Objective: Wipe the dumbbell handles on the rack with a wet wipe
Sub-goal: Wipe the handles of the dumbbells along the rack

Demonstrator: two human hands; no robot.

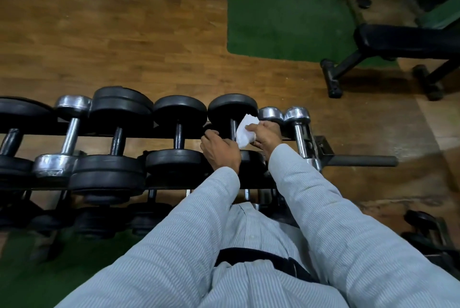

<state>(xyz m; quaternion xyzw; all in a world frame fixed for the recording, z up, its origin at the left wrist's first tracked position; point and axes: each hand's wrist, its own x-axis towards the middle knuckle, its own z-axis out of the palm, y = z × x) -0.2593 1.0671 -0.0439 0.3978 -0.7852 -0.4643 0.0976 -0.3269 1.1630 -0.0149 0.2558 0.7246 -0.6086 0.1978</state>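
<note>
A row of black and chrome dumbbells lies across the top tier of the rack (323,146). My right hand (267,137) pinches a white wet wipe (245,132) against the right side of a black dumbbell's handle (233,128). My left hand (220,149) rests on the left side of that same dumbbell, with its fingers curled near the handle. Its near plate is mostly hidden under my hands. To the right lie two small chrome dumbbells (297,118).
A black bench (398,41) stands at the right on a green mat (286,19). The rack's bar (363,161) sticks out to the right. More dumbbells sit on the lower tier (99,220). Wooden floor lies beyond the rack.
</note>
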